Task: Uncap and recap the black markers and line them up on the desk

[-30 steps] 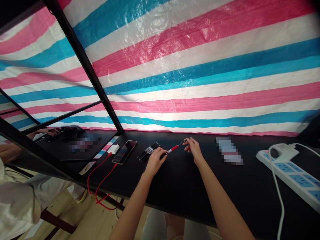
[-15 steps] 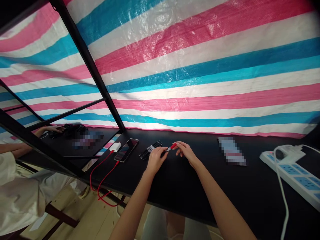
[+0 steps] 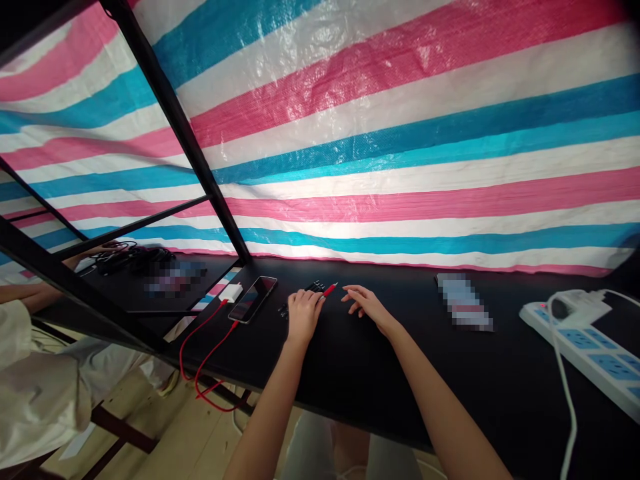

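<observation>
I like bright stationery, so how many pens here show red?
1: the red-ended pen, in the left hand. That hand partly covers the black pens, so another could be hidden.

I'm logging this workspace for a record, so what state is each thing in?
Left hand: closed around a pen.
Red-ended pen: held, red end pointing away from the person.
Right hand: fingers parted, holding nothing.
Black pens: lying on desk, partly hidden.
Phone: face up, screen dark, plugged in.
Red cable: looped over desk edge.
White charger: cable attached.
Power strip: red light lit, adapter plugged in.
</observation>
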{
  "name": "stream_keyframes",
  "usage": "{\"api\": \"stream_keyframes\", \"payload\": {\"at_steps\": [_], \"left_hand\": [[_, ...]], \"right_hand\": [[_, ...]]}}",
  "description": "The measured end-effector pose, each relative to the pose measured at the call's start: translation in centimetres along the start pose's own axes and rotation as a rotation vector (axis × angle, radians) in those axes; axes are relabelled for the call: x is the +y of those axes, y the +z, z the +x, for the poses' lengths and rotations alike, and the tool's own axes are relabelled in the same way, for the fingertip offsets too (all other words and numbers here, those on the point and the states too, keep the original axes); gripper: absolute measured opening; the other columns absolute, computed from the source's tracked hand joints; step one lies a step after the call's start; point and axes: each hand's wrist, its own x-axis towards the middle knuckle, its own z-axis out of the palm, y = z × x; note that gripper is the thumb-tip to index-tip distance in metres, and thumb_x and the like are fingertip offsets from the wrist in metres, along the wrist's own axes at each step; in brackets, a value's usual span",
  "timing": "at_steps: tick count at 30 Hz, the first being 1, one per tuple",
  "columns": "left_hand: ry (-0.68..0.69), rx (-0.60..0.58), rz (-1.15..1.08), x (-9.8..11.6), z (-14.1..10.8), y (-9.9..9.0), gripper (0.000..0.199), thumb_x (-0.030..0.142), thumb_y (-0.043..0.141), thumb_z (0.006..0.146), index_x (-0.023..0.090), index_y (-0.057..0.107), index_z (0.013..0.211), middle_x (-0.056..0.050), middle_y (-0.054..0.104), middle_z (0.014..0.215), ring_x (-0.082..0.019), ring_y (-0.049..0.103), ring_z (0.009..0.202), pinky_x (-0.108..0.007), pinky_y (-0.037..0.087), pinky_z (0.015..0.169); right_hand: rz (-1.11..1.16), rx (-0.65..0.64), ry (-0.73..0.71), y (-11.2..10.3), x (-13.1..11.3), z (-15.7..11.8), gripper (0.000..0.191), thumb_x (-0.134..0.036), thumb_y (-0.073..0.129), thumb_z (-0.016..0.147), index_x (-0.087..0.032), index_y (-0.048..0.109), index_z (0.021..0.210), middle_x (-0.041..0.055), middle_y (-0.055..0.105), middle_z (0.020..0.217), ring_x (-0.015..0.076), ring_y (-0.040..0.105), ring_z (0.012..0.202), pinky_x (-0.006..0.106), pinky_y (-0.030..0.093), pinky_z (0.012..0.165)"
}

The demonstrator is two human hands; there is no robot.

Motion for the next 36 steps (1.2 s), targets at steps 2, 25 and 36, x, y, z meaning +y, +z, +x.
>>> {"api": "stream_keyframes", "payload": {"at_steps": [2,25,36], "left_hand": [[-0.031,0.002,0.059,-0.5,-0.1,0.1,0.021,0.029,0.043,0.085,0.023,0.062,0.093,-0.006,0.061,0.082,-0.021,0.047,0.084,-0.039,0.029,0.08],[-0.117,-0.041,0.211,-1.2,-0.3,1.2,0.009,0.02,0.048,0.08,0.02,0.056,0.083,-0.007,0.053,0.083,-0.024,0.043,0.085,-0.039,0.03,0.077],[-0.001,-0.074,0.15,0.2,0.0,0.7,0.017,0.026,0.042,0.084,0.021,0.052,0.097,-0.006,0.051,0.093,-0.021,0.044,0.088,-0.035,0.034,0.077]], "right_hand": [[-0.01,0.001,0.005,-0.2,0.1,0.0,0.03,-0.039,0.049,0.079,-0.019,0.057,0.101,0.0046,0.064,0.087,0.0086,0.056,0.052,0.015,0.033,0.037],[-0.073,-0.032,0.008,0.0,0.4,0.2,0.027,-0.035,0.048,0.078,-0.019,0.059,0.097,0.0038,0.064,0.084,0.0082,0.056,0.051,0.016,0.034,0.039],[-0.407,0.031,-0.023,0.1,0.6,0.2,0.027,-0.034,0.039,0.083,-0.02,0.057,0.098,0.0017,0.064,0.082,0.0101,0.057,0.055,0.021,0.037,0.048]]}}
